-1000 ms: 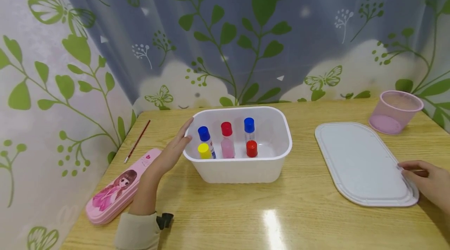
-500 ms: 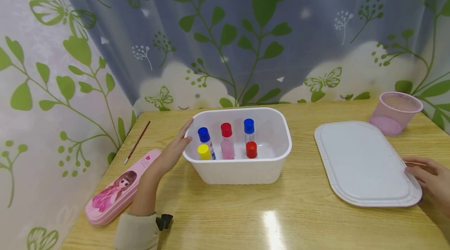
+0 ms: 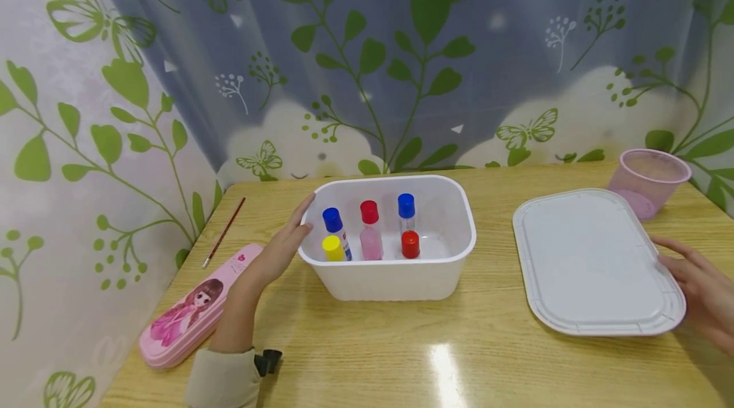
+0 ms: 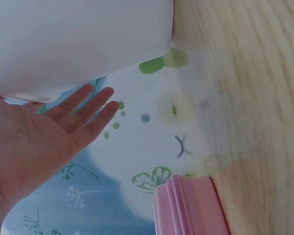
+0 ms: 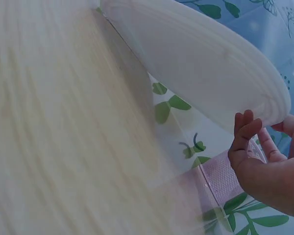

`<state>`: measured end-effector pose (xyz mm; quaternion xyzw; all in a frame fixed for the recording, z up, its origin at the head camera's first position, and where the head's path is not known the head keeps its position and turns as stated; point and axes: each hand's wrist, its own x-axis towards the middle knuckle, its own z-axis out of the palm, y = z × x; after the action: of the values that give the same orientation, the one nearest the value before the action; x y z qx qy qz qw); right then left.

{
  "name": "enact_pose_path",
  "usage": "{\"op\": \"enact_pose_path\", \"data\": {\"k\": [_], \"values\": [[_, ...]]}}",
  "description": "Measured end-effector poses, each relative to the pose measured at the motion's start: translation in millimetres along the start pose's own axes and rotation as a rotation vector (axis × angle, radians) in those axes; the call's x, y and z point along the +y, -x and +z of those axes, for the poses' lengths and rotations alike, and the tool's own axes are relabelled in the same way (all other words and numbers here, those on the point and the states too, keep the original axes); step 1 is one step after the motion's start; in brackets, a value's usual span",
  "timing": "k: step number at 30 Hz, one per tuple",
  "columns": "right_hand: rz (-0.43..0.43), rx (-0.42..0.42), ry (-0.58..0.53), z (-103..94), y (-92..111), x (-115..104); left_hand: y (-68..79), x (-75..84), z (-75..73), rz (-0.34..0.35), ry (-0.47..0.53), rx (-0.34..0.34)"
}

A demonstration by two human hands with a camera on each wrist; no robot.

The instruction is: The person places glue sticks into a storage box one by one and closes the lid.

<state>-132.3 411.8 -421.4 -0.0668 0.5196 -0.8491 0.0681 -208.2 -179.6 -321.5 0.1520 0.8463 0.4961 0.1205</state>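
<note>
A white plastic bin (image 3: 395, 282) stands mid-table with several small capped bottles inside, among them a pink one (image 3: 371, 242) with a red cap. My left hand (image 3: 278, 255) rests on the bin's left rim, its fingers extended along the outside in the left wrist view. At the right, my right hand (image 3: 699, 290) holds a white lid (image 3: 599, 261) by its right edge. The right wrist view shows that lid (image 5: 201, 58) tilted, its edge between the thumb and the curled fingers (image 5: 247, 132).
A pink mesh basket (image 3: 654, 172) stands behind the lid at the back right. On the left lie a pink pencil case (image 3: 195, 312), partly behind my left forearm, and a thin dark-red pencil (image 3: 225, 229). A patterned curtain (image 3: 367, 76) hangs along the table's back edge.
The lid's right side has risen from the table and the lid is now tilted. My right hand has shifted its hold under the right edge. The left hand and bin have stayed put.
</note>
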Motion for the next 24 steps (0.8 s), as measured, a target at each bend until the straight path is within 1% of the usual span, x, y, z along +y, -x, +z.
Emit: {"op": "enact_pose_path", "data": {"k": [5, 8, 11, 17, 20, 24], "values": [[-0.015, 0.015, -0.071, 16.6, -3.7, -2.8, -10.0, -19.6, -1.8, 0.01, -0.009, 0.007], [-0.042, 0.044, -0.086, 27.7, -6.1, -3.5, -11.5, -23.8, -2.5, 0.023, -0.014, 0.011], [-0.065, 0.074, -0.046, 37.1, -7.2, -4.1, -11.4, -25.0, -3.1, 0.035, -0.013, 0.011], [-0.128, 0.075, 0.018, 50.4, -10.6, -7.6, -11.4, -25.4, -3.3, 0.046, -0.014, 0.009], [-0.157, 0.075, 0.076, 58.4, -13.3, -12.4, -10.9, -24.5, -3.0, 0.043, -0.016, 0.009], [-0.218, 0.071, 0.165, 72.9, -18.3, -22.3, -9.4, -22.3, -2.9, 0.043, -0.011, 0.007]]}}
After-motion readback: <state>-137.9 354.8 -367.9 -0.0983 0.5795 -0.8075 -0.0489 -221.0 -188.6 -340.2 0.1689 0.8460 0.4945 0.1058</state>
